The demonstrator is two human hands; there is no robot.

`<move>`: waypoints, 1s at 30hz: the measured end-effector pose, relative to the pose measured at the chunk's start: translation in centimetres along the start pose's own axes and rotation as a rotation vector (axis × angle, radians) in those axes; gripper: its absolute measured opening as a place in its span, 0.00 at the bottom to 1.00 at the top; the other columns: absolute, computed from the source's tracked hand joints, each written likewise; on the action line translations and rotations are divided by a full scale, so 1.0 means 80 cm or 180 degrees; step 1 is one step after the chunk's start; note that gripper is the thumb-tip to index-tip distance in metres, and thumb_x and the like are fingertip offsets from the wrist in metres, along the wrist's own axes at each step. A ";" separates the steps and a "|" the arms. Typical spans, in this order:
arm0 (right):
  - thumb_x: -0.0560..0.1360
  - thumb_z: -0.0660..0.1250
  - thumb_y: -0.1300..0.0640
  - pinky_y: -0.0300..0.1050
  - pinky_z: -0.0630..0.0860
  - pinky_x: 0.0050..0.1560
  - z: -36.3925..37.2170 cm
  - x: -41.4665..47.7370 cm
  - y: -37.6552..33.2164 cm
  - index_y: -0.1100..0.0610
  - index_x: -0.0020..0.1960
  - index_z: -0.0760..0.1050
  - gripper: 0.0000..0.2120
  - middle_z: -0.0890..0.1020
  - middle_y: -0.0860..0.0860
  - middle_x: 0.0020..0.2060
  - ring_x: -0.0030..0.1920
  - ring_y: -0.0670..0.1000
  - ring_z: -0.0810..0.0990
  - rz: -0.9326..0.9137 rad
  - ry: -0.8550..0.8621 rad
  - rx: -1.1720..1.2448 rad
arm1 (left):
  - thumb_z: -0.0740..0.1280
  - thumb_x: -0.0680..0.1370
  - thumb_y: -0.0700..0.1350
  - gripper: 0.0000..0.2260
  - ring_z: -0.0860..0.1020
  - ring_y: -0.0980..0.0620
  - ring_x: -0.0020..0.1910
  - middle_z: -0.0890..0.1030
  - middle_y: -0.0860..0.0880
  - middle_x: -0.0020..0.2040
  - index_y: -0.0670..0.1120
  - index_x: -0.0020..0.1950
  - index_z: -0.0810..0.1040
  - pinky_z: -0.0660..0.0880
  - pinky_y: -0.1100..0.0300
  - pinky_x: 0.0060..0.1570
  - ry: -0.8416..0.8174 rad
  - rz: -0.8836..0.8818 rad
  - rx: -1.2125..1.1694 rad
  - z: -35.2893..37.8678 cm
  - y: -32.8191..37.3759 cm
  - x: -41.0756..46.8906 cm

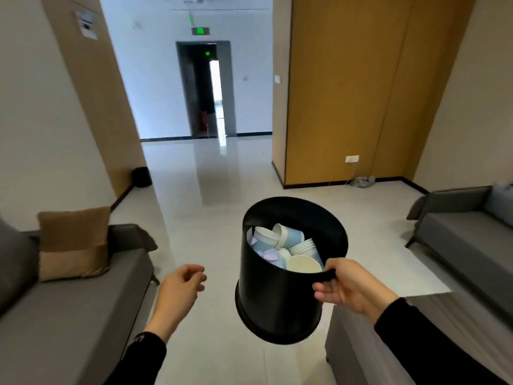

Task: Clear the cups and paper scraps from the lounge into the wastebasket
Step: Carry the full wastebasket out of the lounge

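A: What is the person wearing?
B: Long black sleeves on both arms, ending at the wrists; the left hand (181, 284) and right hand (351, 287) are bare.
A: Any markings?
B: Small pale lettering on the left cuff, unreadable.

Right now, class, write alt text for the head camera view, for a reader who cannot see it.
A person's right hand holds a black wastebasket by its rim, off the pale floor, with paper cups and paper scraps inside. The left hand hangs empty beside it. Grey sofas flank the lounge, and a corridor leads to a far doorway.
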State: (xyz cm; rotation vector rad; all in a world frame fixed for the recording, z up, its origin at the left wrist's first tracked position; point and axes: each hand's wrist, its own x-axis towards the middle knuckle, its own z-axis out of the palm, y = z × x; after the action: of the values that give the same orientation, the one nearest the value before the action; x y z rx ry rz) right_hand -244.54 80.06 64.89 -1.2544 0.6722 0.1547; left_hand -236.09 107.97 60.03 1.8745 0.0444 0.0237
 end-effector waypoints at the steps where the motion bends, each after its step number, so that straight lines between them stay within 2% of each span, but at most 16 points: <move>1: 0.76 0.52 0.65 0.41 0.77 0.19 0.001 0.033 -0.018 0.63 0.41 0.69 0.08 0.73 0.59 0.31 0.16 0.50 0.76 -0.0022 0.0075 0.0020 | 0.63 0.76 0.38 0.06 0.79 0.51 0.37 0.82 0.49 0.41 0.46 0.47 0.78 0.73 0.61 0.33 -0.0069 0.0046 0.0013 0.015 0.003 0.037; 7: 0.75 0.53 0.66 0.42 0.76 0.18 0.001 0.261 -0.120 0.63 0.42 0.68 0.07 0.73 0.59 0.29 0.15 0.51 0.74 -0.0028 0.0254 -0.0072 | 0.64 0.75 0.38 0.07 0.81 0.50 0.37 0.83 0.48 0.41 0.48 0.43 0.79 0.73 0.59 0.34 -0.0122 0.0029 0.0223 0.097 -0.001 0.260; 12: 0.75 0.53 0.66 0.43 0.77 0.19 0.000 0.428 -0.220 0.63 0.40 0.70 0.09 0.73 0.58 0.29 0.16 0.50 0.74 0.0014 0.0227 -0.0113 | 0.62 0.76 0.37 0.07 0.79 0.48 0.37 0.83 0.45 0.42 0.41 0.49 0.79 0.72 0.58 0.36 0.0194 -0.0248 0.0269 0.121 0.009 0.426; 17: 0.76 0.54 0.66 0.43 0.78 0.20 0.010 0.591 -0.331 0.63 0.42 0.71 0.08 0.74 0.59 0.31 0.21 0.52 0.76 0.0123 0.0297 -0.0215 | 0.62 0.76 0.38 0.06 0.79 0.49 0.36 0.82 0.44 0.40 0.42 0.48 0.79 0.73 0.60 0.35 0.0505 -0.0238 0.0260 0.154 0.038 0.606; 20: 0.76 0.53 0.66 0.43 0.77 0.19 0.018 0.694 -0.382 0.63 0.43 0.70 0.08 0.73 0.59 0.32 0.18 0.51 0.76 0.0183 0.0404 -0.0175 | 0.61 0.77 0.37 0.06 0.78 0.49 0.36 0.82 0.43 0.42 0.42 0.49 0.78 0.72 0.59 0.35 0.0522 -0.0250 0.0191 0.189 0.040 0.725; 23: 0.76 0.53 0.67 0.43 0.77 0.18 0.026 0.812 -0.432 0.65 0.42 0.70 0.08 0.74 0.59 0.28 0.15 0.51 0.75 0.0296 0.0463 -0.0024 | 0.61 0.76 0.35 0.07 0.77 0.47 0.35 0.82 0.41 0.42 0.40 0.49 0.78 0.72 0.61 0.32 0.0437 -0.0179 0.0067 0.235 0.031 0.855; 26: 0.75 0.53 0.67 0.43 0.76 0.17 0.050 0.919 -0.489 0.65 0.41 0.70 0.08 0.74 0.59 0.26 0.15 0.52 0.75 0.0433 0.0541 0.0032 | 0.63 0.75 0.36 0.06 0.78 0.47 0.36 0.83 0.44 0.40 0.42 0.48 0.79 0.72 0.58 0.35 0.0333 -0.0218 -0.0004 0.276 0.029 0.977; 30: 0.75 0.54 0.67 0.42 0.76 0.17 0.078 1.039 -0.579 0.65 0.42 0.72 0.09 0.75 0.56 0.16 0.15 0.51 0.75 0.0403 0.0498 0.0129 | 0.63 0.75 0.36 0.07 0.78 0.46 0.37 0.83 0.43 0.41 0.41 0.49 0.79 0.72 0.57 0.37 0.0150 -0.0202 -0.0052 0.332 0.063 1.151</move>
State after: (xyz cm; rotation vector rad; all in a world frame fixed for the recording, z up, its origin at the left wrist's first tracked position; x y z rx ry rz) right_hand -154.23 49.97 58.58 -1.1934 0.8865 0.1475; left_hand -142.96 85.09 56.31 1.8551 0.1359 0.0244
